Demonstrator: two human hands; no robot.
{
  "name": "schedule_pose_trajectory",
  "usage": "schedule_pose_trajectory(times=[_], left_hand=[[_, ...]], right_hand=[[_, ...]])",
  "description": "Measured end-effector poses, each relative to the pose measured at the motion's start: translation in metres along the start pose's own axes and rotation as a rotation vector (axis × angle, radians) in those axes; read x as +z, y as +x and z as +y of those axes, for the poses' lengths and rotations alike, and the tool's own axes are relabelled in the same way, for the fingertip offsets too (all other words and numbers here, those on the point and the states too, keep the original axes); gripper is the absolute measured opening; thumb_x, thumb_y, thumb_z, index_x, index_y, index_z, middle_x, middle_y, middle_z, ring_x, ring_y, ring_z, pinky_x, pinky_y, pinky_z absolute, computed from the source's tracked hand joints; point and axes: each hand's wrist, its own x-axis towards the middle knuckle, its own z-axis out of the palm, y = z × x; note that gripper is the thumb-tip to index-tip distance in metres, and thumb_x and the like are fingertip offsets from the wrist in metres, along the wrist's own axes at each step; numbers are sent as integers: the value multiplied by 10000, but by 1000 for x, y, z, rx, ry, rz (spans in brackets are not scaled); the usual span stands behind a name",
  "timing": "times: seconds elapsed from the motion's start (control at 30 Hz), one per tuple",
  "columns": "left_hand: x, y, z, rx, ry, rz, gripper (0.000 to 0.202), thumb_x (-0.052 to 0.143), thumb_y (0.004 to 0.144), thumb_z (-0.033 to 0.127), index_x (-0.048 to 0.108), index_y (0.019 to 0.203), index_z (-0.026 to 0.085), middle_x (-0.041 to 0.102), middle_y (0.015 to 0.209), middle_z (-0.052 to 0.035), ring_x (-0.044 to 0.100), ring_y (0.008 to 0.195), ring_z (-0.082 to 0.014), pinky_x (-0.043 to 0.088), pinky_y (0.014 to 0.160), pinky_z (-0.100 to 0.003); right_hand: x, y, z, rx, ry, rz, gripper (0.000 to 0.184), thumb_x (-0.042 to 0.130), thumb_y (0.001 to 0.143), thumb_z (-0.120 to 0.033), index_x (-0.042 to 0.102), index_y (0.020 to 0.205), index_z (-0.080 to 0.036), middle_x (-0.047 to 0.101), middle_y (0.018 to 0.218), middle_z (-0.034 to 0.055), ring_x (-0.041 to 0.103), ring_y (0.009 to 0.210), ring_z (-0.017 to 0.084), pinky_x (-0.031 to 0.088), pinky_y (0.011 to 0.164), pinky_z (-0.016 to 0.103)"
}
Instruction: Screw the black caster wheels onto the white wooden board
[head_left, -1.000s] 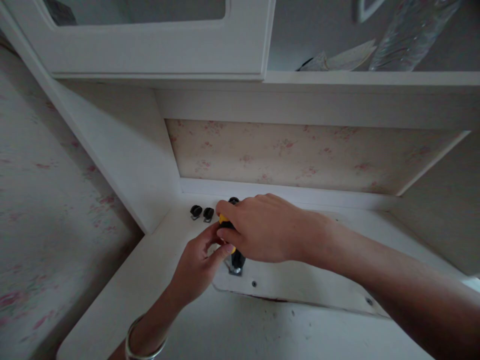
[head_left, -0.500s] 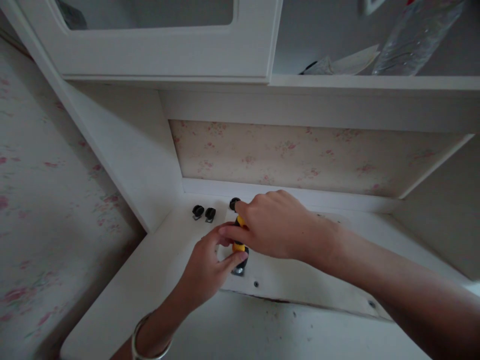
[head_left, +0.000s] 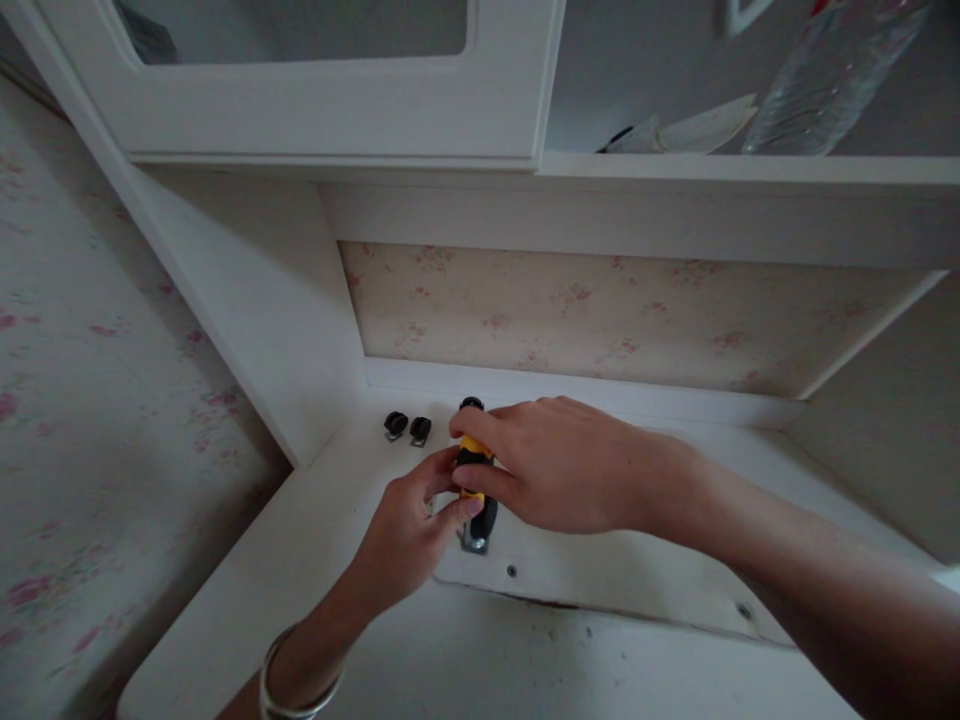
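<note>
A yellow-and-black screwdriver (head_left: 474,458) stands roughly upright over a white board (head_left: 615,560). My right hand (head_left: 570,462) is closed round its handle from the right. Lower down, the thumb and fingers of my left hand (head_left: 409,530) pinch the same screwdriver; its tip is hidden. Just beneath my fingers sits a black caster wheel (head_left: 484,520) with a metal plate on the board. Another black caster (head_left: 472,403) shows behind my right fingers. To the left, two small casters, one (head_left: 396,425) beside the other (head_left: 421,431), rest on the white surface.
A white cabinet door (head_left: 337,110) and a shelf edge (head_left: 750,170) overhang the work spot. On that shelf are a clear plastic bottle (head_left: 832,80) and some paper (head_left: 709,125). A side panel (head_left: 255,300) rises at left. Screw heads, one here (head_left: 511,571), dot the board.
My right hand has shifted slightly down and turned a little on the screwdriver, uncovering more of its handle and of the caster behind. My left hand keeps its pinch, moved slightly left.
</note>
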Motion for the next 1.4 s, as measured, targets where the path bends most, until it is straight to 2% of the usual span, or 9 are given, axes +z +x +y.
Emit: schedule_pose_trajectory(times=[0.17,0.33,0.5,0.67,0.87,1.07,1.17,1.27,1.4], left_hand=[[0,0,0,56,77,19,448,733,760,253,591,1185,220,695,1091,-60,640,1005,-215,485,920,-333],[0,2,4,-2,-40,-54,340,678,800,227,613,1133,228,686,1129,-51,638,1028,-205,494,910,-324],[1,2,3,20,-90,-35,387,712,774,239,618,1148,208,703,1067,-60,651,1006,-211,502,910,-323],[-2,2,5,0,-7,-63,315,701,786,232,662,1098,223,721,1032,-27,659,968,-199,506,870,-299],[0,0,3,17,-19,-22,285,736,764,265,650,1026,195,724,946,-30,672,922,-200,520,848,-305],[-5,0,3,-21,-35,-84,290,685,811,271,654,1093,216,729,1029,-23,677,948,-195,531,825,-287],[-4,0,2,-21,-99,-63,401,724,776,266,607,1156,213,723,1045,-32,676,974,-201,535,854,-302],[-2,0,1,-8,44,7,232,743,751,260,669,962,200,728,896,-13,682,884,-189,528,821,-285],[-8,2,0,-31,3,-88,81,692,791,256,655,808,186,687,754,22,638,723,-138,490,639,-219]], right_hand=[[0,1,-2,121,-171,50,509,344,961,-532,652,783,-168,665,645,102,657,631,259,342,520,299],[-2,-3,-2,-14,-5,5,382,383,964,-501,611,1035,-203,712,800,66,656,644,223,323,503,287],[-1,-2,-2,98,-164,54,491,344,967,-523,651,824,-168,672,659,99,657,633,269,332,510,305],[-2,-4,-1,-24,35,-26,396,387,961,-508,615,1042,-194,713,798,70,652,644,221,343,522,288],[5,0,-6,64,-236,71,550,296,994,-488,652,732,-161,673,669,126,671,661,286,369,525,318],[-2,-5,-1,-3,-1,-49,372,408,956,-501,595,1057,-196,705,789,70,656,648,229,351,515,291],[1,-3,-1,19,-107,-11,412,371,974,-489,631,919,-173,691,740,96,657,647,245,354,524,303],[4,0,-4,60,-215,66,573,267,987,-543,639,785,-157,664,664,124,660,641,274,337,510,311],[2,-2,-7,-20,-32,13,417,368,971,-525,606,1016,-185,704,775,70,644,621,215,288,491,284]])
